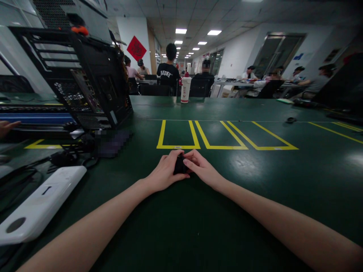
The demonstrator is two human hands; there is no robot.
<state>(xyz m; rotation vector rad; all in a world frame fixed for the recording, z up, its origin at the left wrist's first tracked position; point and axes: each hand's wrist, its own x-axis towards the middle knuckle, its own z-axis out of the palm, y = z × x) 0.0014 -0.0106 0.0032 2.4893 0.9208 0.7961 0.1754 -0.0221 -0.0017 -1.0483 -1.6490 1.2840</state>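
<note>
A small black object [179, 165], its kind too dark and covered to make out, is between my two hands just above or on the green table [181, 226]. My left hand [167, 170] wraps it from the left, thumb along its near side and fingers over its far side. From the right, my right hand [198, 166] pinches at it with thumb and fingertips. Both hands are just in front of a yellow taped outline [178, 147], which has a small label on its near edge.
An open black computer case [93, 75] stands at left, with dark cables [76, 151] before it. A white elongated device [48, 200] lies nearer. A cup [185, 88] stands at the far edge. Another person's hand [8, 127] shows at far left. Several people sit beyond.
</note>
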